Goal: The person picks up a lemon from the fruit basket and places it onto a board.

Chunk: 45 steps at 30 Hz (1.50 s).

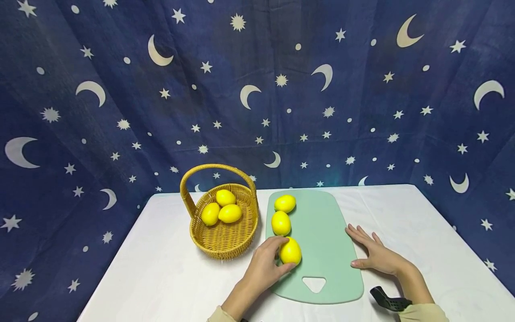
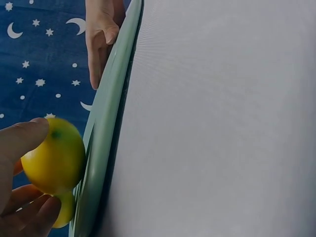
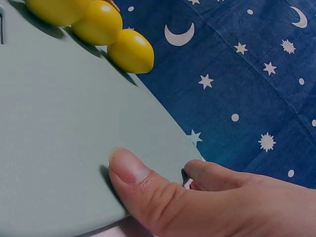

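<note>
A pale green cutting board [image 1: 322,232] lies on the table with three yellow lemons in a row along its left side: a far lemon [image 1: 285,203], a middle lemon [image 1: 281,223] and a near lemon [image 1: 291,252]. My left hand [image 1: 263,264] holds the near lemon between thumb and fingers, low at the board; in the left wrist view that lemon [image 2: 57,158] partly covers another behind it. At the board's right edge is my right hand [image 1: 380,255], fingers extended. Its thumb [image 3: 131,170] lies over the board's surface in the right wrist view.
A yellow wicker basket [image 1: 223,252] with a tall arched handle stands left of the board, holding three lemons [image 1: 230,213]. White cloth [image 1: 161,268] covers the table. Behind hangs a dark blue curtain [image 1: 225,58] with moons and stars. A black strap piece [image 1: 388,300] sits by the right wrist.
</note>
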{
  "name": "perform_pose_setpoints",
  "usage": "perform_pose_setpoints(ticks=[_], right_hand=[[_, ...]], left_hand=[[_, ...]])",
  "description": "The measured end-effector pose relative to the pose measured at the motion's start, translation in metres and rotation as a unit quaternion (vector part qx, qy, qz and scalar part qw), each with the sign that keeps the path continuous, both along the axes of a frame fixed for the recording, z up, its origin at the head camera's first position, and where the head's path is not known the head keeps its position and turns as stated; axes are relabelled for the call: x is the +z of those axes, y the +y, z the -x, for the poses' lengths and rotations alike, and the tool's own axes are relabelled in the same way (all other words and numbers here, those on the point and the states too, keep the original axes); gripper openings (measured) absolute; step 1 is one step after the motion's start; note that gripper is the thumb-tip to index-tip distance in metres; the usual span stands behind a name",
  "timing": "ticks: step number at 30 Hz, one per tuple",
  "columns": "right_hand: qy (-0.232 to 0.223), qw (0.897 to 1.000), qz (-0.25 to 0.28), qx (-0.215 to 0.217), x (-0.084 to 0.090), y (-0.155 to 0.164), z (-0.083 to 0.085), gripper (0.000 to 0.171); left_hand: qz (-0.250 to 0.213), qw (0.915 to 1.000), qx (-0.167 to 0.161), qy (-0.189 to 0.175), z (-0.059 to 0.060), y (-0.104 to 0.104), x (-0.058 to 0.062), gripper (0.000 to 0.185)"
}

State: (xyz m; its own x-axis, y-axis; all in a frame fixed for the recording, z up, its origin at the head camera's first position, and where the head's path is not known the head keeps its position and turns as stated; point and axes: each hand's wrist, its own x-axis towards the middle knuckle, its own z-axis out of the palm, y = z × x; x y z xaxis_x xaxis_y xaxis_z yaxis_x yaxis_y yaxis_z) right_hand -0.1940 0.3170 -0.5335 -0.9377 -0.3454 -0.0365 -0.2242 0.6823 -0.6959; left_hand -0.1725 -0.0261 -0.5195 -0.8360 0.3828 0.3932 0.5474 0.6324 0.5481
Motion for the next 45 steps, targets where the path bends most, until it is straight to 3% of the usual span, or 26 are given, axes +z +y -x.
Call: perform_pose_setpoints(ticks=[12,25,31,35,38,42,45], right_hand=[[0.01,1.0,-0.004,0.01,0.004,0.004,-0.001,0.099],[0.009,1.0,0.001,0.008,0.008,0.004,-0.001,0.1],[0.009,1.0,0.001,0.007,0.008,0.003,-0.001,0.1],[0.011,1.0,0.001,0.006,0.005,0.003,-0.001,0.099],[0.01,1.0,0.005,0.006,0.002,0.001,-0.002,0.099],[0.008,1.0,0.011,0.006,0.0,-0.002,-0.002,0.1],[0.008,1.0,0.008,0.005,0.001,-0.003,-0.002,0.101]], left_hand=[[-0.008,0.9999,-0.013,0.004,0.0,0.006,0.001,0.055],[0.001,0.9999,0.004,0.014,0.0,0.006,0.003,0.055],[0.018,0.9994,0.022,0.018,-0.003,0.003,0.015,0.053],[-0.015,0.9984,0.02,0.051,-0.002,-0.007,0.03,0.046],[-0.077,0.992,0.039,0.092,0.004,-0.021,0.041,0.039],[-0.167,0.971,0.102,0.137,0.02,-0.043,0.048,0.031],[-0.187,0.9605,0.161,0.129,0.036,-0.06,0.049,0.032]])
